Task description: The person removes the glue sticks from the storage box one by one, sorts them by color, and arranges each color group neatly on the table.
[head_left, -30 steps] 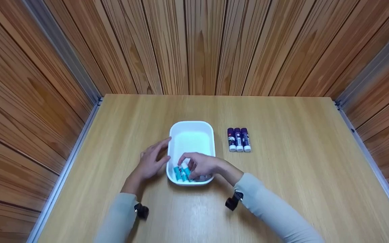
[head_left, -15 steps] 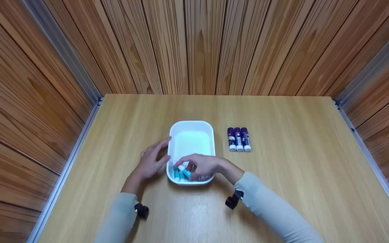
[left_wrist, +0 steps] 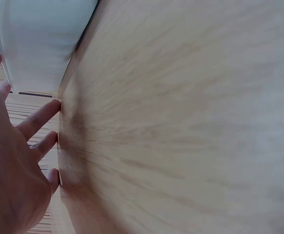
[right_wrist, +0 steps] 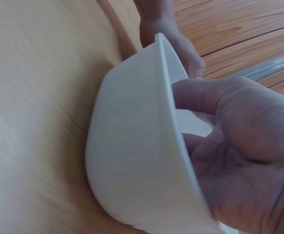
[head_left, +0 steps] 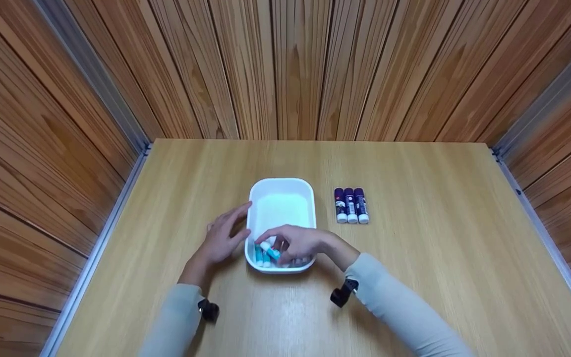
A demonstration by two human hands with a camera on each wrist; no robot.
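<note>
The white rounded plastic tray (head_left: pixel 280 191) sits mid-counter (head_left: pixel 414 277), far from every edge. The right hand (head_left: pixel 300 244) fingers pinch a teal glue stick with a white cap (head_left: pixel 269 249) at the tray's near end; the left hand (head_left: pixel 221 238) rests spread-fingered against its left wall.

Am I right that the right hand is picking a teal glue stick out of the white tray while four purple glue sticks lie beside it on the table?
Not quite: the head view shows three purple glue sticks, not four. The right hand does pinch a teal glue stick in the white tray.
</note>
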